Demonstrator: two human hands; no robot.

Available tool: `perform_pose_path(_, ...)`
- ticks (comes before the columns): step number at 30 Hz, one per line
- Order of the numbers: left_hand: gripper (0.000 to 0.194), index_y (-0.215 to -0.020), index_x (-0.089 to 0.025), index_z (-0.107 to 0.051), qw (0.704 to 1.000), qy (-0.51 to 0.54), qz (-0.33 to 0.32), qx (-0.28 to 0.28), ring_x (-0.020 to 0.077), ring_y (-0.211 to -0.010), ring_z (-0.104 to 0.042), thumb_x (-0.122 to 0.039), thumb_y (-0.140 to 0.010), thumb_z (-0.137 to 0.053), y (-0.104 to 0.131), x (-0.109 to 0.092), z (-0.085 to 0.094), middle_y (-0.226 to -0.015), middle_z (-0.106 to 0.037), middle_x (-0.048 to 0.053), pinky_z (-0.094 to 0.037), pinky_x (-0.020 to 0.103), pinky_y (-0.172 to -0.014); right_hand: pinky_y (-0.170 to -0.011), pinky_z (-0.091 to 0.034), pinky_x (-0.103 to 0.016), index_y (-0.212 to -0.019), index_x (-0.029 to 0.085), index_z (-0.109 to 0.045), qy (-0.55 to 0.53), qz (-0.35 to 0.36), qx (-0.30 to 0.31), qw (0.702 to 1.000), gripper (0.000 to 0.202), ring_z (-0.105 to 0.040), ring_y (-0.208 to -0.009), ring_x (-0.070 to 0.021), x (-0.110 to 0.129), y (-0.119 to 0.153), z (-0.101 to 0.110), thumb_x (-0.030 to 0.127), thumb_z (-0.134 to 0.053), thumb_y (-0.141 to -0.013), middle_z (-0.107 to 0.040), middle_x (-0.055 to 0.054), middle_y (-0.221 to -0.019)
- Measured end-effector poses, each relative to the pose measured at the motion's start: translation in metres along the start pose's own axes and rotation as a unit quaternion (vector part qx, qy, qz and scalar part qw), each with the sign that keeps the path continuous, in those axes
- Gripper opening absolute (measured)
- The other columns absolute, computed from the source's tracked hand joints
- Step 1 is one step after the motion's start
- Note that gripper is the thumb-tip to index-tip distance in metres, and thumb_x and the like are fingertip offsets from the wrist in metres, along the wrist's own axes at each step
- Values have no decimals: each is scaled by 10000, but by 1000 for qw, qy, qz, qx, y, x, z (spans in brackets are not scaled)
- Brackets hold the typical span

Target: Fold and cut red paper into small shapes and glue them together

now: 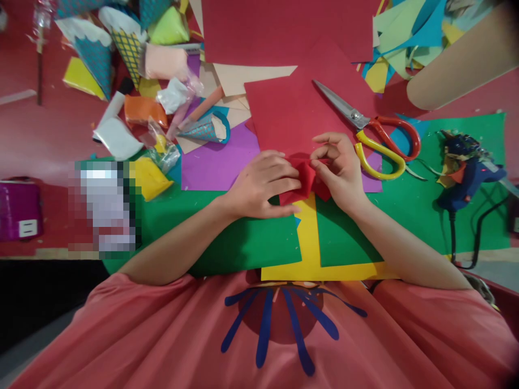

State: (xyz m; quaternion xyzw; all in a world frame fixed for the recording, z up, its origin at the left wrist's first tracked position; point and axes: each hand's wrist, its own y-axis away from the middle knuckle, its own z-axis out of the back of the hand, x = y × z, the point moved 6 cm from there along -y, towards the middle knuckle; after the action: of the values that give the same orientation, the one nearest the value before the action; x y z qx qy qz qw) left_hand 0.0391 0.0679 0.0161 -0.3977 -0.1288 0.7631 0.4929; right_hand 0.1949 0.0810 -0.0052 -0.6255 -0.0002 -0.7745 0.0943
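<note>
A small piece of folded red paper lies between my two hands, over the sheets at the table's front. My left hand rests across its left part, with fingers curved over it and the thumb stretched along its lower edge. My right hand pinches its right side between thumb and forefinger, the other fingers curled above. Under and behind the hands are a red sheet, a purple sheet and a green sheet. Scissors with one red and one yellow handle lie partly spread just beyond my right hand.
A blue glue gun with a black cord lies at right, below a cardboard tube. At left are a blurred-out phone-like object, a purple packet, several clay packets and patterned paper cones. Paper scraps fill the back right.
</note>
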Motion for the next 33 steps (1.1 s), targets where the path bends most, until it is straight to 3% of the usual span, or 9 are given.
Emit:
perform_pose_path(3, 231, -945, -294, -663, 1000, 2, 22, 0, 205, -996, -644, -470, -821, -581, -3, -2, 4, -1056, -711, 31, -468, 389, -941, -599, -501, -278, -1099, 266, -491, 0, 15, 9, 1000, 273, -579, -670, -120, 5, 1, -2, 343, -613, -867, -598, 20, -789)
perform_pose_path(5, 187, -944, -265, -662, 992, 16, 120, -28, 200, -1023, -637, -400, -838, -591, -5, 8, 10, -1072, -701, 45, -465, 379, -953, -630, -509, -283, -1114, 256, -486, 0, 16, 25, 1000, 274, -597, -704, -122, 7, 2, -5, 332, -596, -875, -599, 16, -813)
perform_pose_path(7, 263, -967, -227, -656, 972, 62, 227, -25, 199, -1032, -628, -431, -801, -649, -4, 19, 9, -1073, -687, 61, -478, 364, -951, -667, -518, -290, -1128, 249, -482, 9, 16, 35, 999, 285, -616, -751, -125, 8, 3, -7, 328, -588, -875, -608, 7, -856)
perform_pose_path(11, 263, -931, -197, -642, 941, 180, 286, 30, 146, -874, -645, -421, -796, -671, -3, 24, -6, -920, -681, 30, -520, 282, -823, -668, -518, -281, -1156, 245, -479, 28, 20, 49, 998, 312, -629, -761, -124, 8, 6, -9, 323, -591, -876, -621, 7, -865)
perform_pose_path(14, 259, -914, -185, -601, 922, 224, 317, -2, 120, -846, -644, -368, -769, -714, 1, 26, -8, -886, -659, 9, -525, 251, -785, -666, -519, -272, -1168, 246, -478, 27, 30, 62, 997, 321, -638, -764, -120, 9, 7, -10, 309, -598, -877, -626, 12, -858)
perform_pose_path(19, 212, -874, -179, -573, 903, 274, 330, -16, 95, -808, -647, -265, -756, -728, 1, 25, -10, -842, -647, -6, -525, 213, -752, -690, -530, -279, -1150, 241, -496, 34, 45, 66, 996, 289, -645, -784, -122, 12, 9, -12, 302, -592, -885, -625, 7, -880)
perform_pose_path(25, 231, -846, -171, -590, 891, 290, 348, -19, 92, -760, -642, -307, -744, -747, -1, 26, -10, -814, -660, -4, -523, 201, -702, -708, -522, -264, -1124, 228, -505, 30, 63, 70, 995, 259, -635, -786, -110, 14, 9, -12, 234, -591, -880, -610, 12, -871)
perform_pose_path(33, 88, -912, -172, -621, 936, 226, 270, 9, 100, -831, -647, -210, -834, -638, -4, 21, -8, -887, -684, 12, -518, 215, -753, -689, -505, -270, -1108, 232, -504, 33, 43, 61, 997, 283, -619, -777, -113, 11, 6, -11, 363, -608, -879, -607, 5, -882)
